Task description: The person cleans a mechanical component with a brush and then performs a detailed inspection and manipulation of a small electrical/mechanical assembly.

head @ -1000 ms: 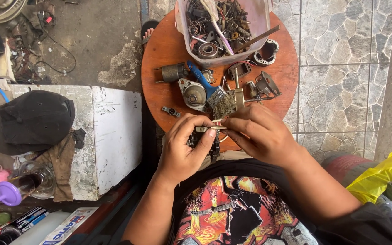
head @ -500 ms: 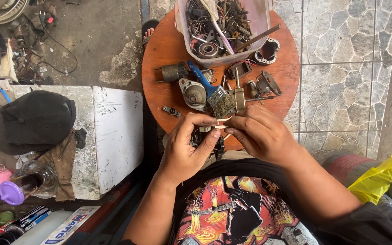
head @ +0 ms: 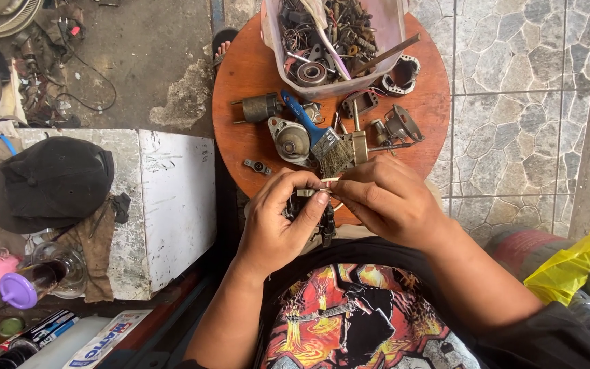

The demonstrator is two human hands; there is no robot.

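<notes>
The left hand [head: 274,229] and right hand [head: 387,205] met at the near edge of the round bench [head: 240,82], fingertips pinched on a small metal part [head: 322,186]. It looked light, stiff and perhaps slippery, best nipped at its ends. Its long axis seemed to run left-right, near the blue-handled brush [head: 312,133].

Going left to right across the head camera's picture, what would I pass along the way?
Black cap → white block → left hand → right hand → yellow plastic bag.
</notes>
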